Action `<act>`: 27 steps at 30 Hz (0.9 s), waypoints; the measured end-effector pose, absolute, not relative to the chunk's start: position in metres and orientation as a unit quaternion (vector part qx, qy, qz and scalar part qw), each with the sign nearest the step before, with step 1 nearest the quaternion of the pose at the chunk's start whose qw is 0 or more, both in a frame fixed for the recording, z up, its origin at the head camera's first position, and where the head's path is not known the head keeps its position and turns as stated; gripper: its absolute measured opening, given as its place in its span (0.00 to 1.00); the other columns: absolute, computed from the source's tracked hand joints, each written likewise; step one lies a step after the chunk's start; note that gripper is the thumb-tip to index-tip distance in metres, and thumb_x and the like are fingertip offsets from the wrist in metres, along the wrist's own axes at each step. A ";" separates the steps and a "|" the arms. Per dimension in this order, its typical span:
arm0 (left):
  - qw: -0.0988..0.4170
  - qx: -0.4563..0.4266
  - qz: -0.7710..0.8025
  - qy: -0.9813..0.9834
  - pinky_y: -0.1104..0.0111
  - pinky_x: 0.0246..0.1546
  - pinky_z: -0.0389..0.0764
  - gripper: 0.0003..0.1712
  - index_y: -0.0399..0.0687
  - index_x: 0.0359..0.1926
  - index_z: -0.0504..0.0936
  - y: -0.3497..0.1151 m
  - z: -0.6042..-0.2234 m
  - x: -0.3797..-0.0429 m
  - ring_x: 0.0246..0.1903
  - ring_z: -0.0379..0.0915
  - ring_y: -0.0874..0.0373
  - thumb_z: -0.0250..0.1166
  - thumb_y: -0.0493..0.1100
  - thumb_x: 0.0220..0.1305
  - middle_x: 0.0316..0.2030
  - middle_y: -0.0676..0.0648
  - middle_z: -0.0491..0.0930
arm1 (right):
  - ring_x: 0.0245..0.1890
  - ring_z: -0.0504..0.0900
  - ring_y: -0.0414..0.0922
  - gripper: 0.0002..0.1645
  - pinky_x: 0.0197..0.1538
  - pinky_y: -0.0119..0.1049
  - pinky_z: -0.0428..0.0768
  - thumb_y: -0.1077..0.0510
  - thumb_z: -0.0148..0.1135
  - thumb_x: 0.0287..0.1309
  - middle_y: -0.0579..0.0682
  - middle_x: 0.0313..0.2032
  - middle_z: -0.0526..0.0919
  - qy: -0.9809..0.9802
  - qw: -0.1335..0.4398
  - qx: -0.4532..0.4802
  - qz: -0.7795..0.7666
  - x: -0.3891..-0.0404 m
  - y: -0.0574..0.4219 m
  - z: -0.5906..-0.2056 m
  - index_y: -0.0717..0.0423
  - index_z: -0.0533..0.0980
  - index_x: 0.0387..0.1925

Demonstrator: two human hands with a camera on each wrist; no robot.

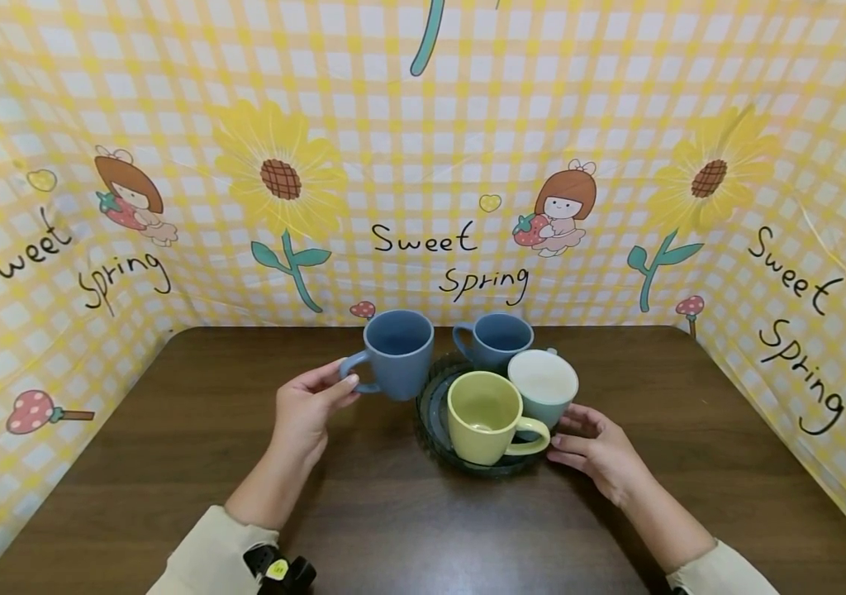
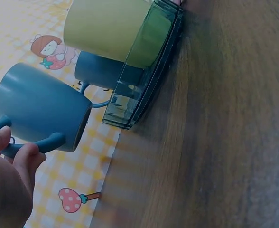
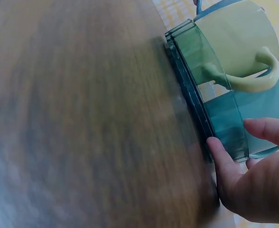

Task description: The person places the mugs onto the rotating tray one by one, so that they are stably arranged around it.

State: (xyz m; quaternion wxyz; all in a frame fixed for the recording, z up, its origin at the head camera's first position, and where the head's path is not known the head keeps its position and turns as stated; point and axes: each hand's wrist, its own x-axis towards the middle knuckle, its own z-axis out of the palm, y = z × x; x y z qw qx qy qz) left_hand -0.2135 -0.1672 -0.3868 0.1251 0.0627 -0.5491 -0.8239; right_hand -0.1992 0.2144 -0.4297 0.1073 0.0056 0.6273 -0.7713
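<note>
My left hand point(image 1: 307, 409) pinches the handle of a blue mug point(image 1: 402, 359), which is held upright and raised at the left of a round, dark green see-through tray point(image 1: 430, 434). In the left wrist view the mug's base hangs clear of the tray's wall. On the tray stand a yellow-green mug point(image 1: 484, 417) at the front, a second blue mug point(image 1: 501, 340) at the back and a pale teal mug point(image 1: 542, 384) with a white inside at the right. My right hand point(image 1: 601, 454) holds the tray's right edge, fingers at its wall point(image 3: 227, 123) beside the teal mug.
A brown wooden table point(image 1: 408, 529) carries the tray near its middle. Behind it and at both sides hangs a yellow checked cloth point(image 1: 408, 149) with printed flowers and figures. The second blue mug's handle points left, towards the raised mug.
</note>
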 end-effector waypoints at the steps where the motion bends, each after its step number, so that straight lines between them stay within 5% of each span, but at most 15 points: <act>1: 0.124 0.062 -0.824 -0.550 0.64 0.34 0.87 0.21 0.54 0.27 0.89 -0.167 -0.386 -0.214 0.25 0.82 0.61 0.66 0.21 0.55 0.25 0.49 0.82 | 0.41 0.81 0.45 0.40 0.50 0.47 0.83 0.77 0.58 0.56 0.61 0.55 0.65 0.628 0.107 0.006 -0.771 -0.199 0.215 -0.430 0.74 0.51 0.67; 13: 0.117 0.052 -0.827 -0.548 0.65 0.34 0.87 0.16 0.49 0.31 0.89 -0.158 -0.385 -0.215 0.25 0.82 0.61 0.68 0.22 0.54 0.25 0.49 0.82 | 0.48 0.77 0.42 0.43 0.54 0.43 0.81 0.73 0.54 0.60 0.72 0.68 0.53 0.642 0.114 -0.026 -0.758 -0.207 0.221 -0.431 0.72 0.45 0.72; 27: 0.104 0.065 -0.824 -0.552 0.64 0.34 0.87 0.12 0.38 0.35 0.88 -0.148 -0.382 -0.219 0.25 0.82 0.59 0.68 0.22 0.53 0.24 0.47 0.81 | 0.44 0.79 0.44 0.43 0.51 0.44 0.83 0.76 0.55 0.57 0.68 0.60 0.60 0.630 0.114 -0.015 -0.768 -0.206 0.216 -0.431 0.74 0.47 0.70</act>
